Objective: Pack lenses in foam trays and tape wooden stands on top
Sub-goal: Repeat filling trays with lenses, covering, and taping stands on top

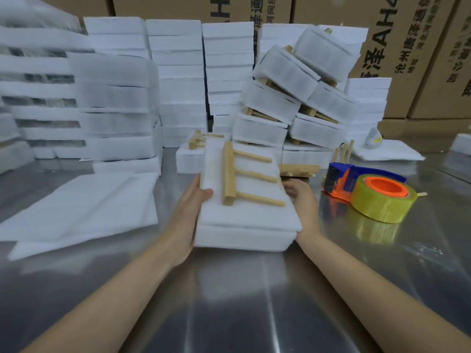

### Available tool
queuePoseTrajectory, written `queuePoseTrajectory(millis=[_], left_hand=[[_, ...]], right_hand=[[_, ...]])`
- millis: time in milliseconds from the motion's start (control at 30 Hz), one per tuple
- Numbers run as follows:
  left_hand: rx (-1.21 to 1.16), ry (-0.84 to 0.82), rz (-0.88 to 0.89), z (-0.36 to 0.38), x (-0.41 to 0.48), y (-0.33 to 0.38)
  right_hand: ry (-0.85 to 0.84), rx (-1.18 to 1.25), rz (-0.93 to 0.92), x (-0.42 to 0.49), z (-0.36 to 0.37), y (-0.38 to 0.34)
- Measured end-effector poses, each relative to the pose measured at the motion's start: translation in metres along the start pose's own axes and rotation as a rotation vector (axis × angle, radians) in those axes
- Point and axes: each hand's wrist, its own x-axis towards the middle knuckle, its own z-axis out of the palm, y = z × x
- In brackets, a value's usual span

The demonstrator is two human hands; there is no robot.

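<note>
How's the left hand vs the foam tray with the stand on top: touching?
Touching. Head view: the left hand grips the foam tray along its left edge, thumb lying over the top face.

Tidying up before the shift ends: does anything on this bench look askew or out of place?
Yes. The finished packs at back right lie tumbled, tilted against one another, unlike the square foam stacks beside them. The foam tray in front looks fine, its wooden stand lying flat on top.
</note>
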Motion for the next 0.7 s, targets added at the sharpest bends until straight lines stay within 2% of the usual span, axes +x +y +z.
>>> queuePoseTrajectory(millis=[67,167,300,367,500,600,700], left_hand=[[-0.043,0.000,0.085,0.002,-0.002,0.000],[-0.127,0.070,0.087,0.007,-0.006,-0.005],[-0.140,0.150,-0.002,0.009,-0.008,-0.014],[-0.095,0.159,0.015,0.010,-0.007,-0.014],[-0.120,0.105,-0.040,0.007,-0.007,-0.012],[-0.215,0.010,-0.169,0.005,-0.008,-0.007],[-0.249,0.000,-0.173,0.004,-0.006,-0.006]], right_hand=[[-0.077,0.095,0.039,-0.003,-0.005,-0.003],[-0.143,0.280,0.188,-0.008,-0.007,-0.006],[-0.126,0.207,0.305,-0.007,-0.010,-0.005],[-0.164,0.277,0.347,-0.008,-0.008,-0.006],[-0.380,0.322,0.418,-0.008,-0.009,-0.012],[-0.406,0.299,0.448,-0.010,-0.013,-0.014],[-0.447,0.302,0.481,-0.011,-0.013,-0.022]])
